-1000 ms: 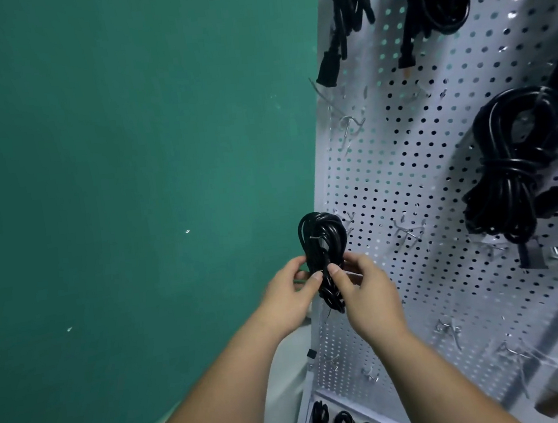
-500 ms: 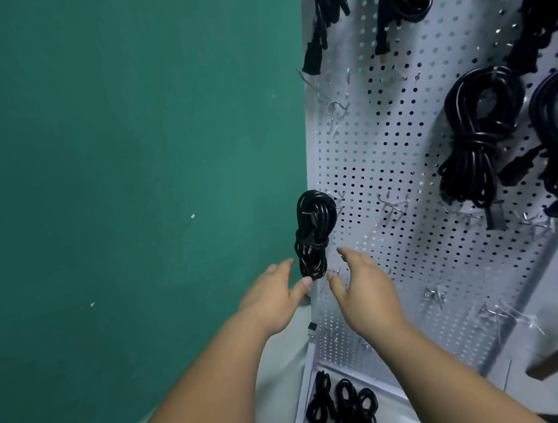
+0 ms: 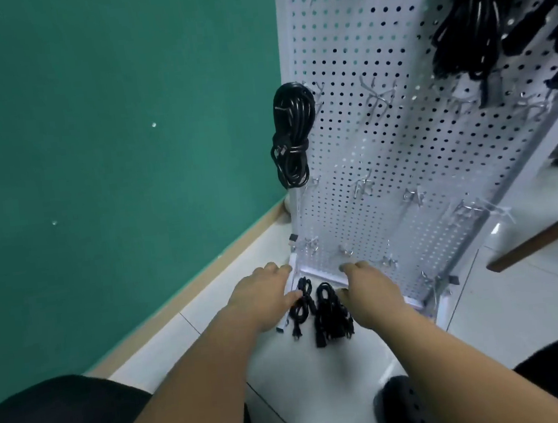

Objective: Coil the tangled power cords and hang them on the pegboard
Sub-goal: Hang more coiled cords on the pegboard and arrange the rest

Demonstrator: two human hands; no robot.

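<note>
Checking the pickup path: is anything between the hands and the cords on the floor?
Nothing visible is. The loose cords lie on bare floor tile at the foot of the pegboard, between the left hand and the right hand, both open and close beside them.

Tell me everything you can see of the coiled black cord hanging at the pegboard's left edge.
The coiled cord is black, glossy, rubbery-looking cable wound into a long narrow bundle, cinched by turns wrapped round its middle. It hangs upright by its top loop at the left edge of the white pegboard; what carries it is hidden behind the loop. A plug end seems to show near the waist, blurred. Its lower end hangs free.
</note>
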